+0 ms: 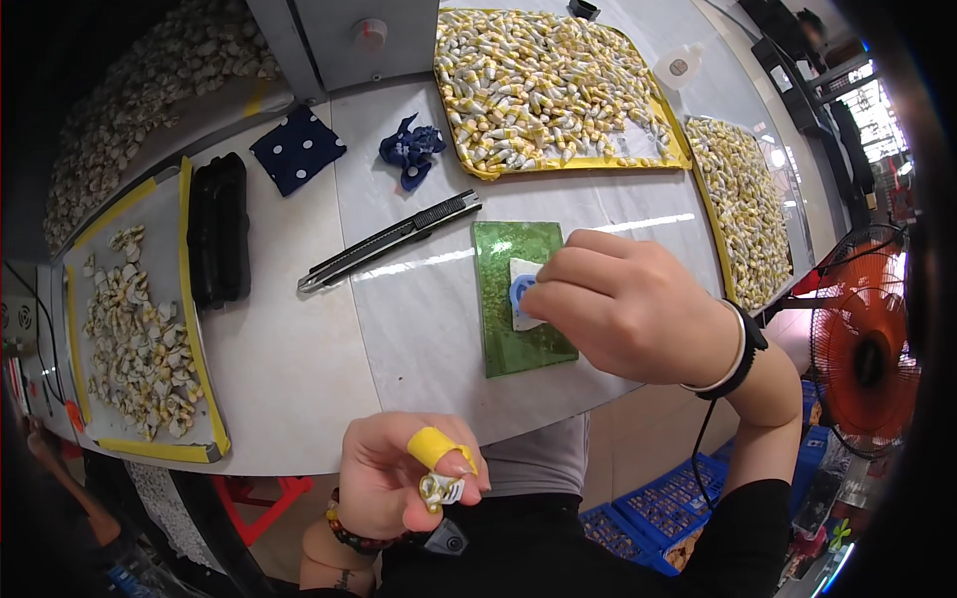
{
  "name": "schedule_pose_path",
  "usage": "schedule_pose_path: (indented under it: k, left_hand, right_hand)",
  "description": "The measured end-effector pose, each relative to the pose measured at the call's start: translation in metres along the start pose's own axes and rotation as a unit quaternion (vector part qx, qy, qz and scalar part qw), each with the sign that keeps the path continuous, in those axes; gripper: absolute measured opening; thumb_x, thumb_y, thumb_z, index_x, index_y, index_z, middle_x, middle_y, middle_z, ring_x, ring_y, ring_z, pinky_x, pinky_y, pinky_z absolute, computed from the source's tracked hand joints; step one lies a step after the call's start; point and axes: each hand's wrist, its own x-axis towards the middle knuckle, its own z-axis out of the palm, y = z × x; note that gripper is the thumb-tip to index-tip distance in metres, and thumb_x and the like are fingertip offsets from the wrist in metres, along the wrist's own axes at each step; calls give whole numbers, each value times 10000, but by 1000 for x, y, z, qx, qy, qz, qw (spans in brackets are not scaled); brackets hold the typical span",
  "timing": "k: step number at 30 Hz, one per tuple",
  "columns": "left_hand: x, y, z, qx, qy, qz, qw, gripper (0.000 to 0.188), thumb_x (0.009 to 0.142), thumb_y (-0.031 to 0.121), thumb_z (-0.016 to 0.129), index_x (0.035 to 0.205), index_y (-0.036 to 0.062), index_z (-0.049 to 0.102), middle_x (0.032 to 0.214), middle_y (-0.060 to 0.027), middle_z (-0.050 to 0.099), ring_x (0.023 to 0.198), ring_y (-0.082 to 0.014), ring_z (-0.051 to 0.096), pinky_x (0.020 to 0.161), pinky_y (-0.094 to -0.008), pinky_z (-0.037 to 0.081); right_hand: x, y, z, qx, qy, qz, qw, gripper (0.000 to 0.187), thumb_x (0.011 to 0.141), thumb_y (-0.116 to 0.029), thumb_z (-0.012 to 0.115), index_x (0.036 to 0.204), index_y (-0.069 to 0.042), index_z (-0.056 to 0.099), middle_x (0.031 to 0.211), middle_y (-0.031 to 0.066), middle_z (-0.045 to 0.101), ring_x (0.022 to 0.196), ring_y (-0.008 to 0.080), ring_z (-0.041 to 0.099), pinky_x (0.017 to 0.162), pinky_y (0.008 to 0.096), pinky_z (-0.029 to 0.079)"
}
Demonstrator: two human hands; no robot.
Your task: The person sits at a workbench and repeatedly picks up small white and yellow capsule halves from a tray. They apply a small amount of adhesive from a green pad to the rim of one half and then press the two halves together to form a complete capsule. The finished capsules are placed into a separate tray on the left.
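My left hand (384,468) is near the table's front edge, with yellow tape wrapped round one finger. Thumb and fingers pinch a small white piece (440,490) with dark stripes and yellowish marks. My right hand (628,309) reaches over a green glass-like slab (503,344). Its fingertips are pressed together at a small white square (526,266) with a blue round mark (520,291) that lies on the slab. Whether those fingers hold anything is hidden from view.
A cutter knife (389,242), a crumpled blue cloth (411,151) and a dotted cloth (297,149) lie behind. Yellow-edged trays of small pieces stand at left (214,424), back (558,164) and right (720,254). A black tray (219,229), a white bottle (680,67) and an orange fan (865,344) are around.
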Motion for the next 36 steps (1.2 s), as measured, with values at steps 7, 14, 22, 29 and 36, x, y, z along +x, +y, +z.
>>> schedule_pose_path:
  k: [7,14,22,29,36]
  left_hand:
    - [0,8,6,-13,39,-107,993,485,725,322,769,980,-45,579,812,-142,649,783,-213,649,721,-317,521]
    - [6,2,1,-119,-3,-215,969,525,772,432,701,956,-36,549,900,-145,650,757,-194,644,705,-316,521]
    - [12,2,8,-135,-28,-287,948,545,804,437,676,1049,-31,543,875,-70,590,763,-158,598,697,-299,491]
    - [9,-4,9,-158,-25,-271,949,489,852,369,643,1124,-23,538,894,-64,600,767,-143,590,703,-278,480]
    - [9,-4,11,-149,-9,-274,950,444,860,313,644,1120,-30,531,911,-67,600,777,-143,586,701,-268,475]
  right_hand:
    - [-4,-2,-9,4,25,14,1000,127,648,-36,604,772,-31,575,709,57,512,682,203,553,554,301,481]
    - [14,-30,-20,295,203,18,933,134,645,16,710,766,-39,687,694,66,624,574,185,606,509,268,499]
    - [11,-31,-8,310,190,-101,926,116,720,-9,661,833,11,680,790,102,623,626,204,623,558,273,526]
    - [10,-28,-4,305,157,-124,931,83,772,-18,640,837,26,668,804,105,623,631,203,620,567,263,523]
    - [5,-30,1,331,164,-111,923,87,799,-21,620,840,42,664,808,120,622,632,214,617,566,271,521]
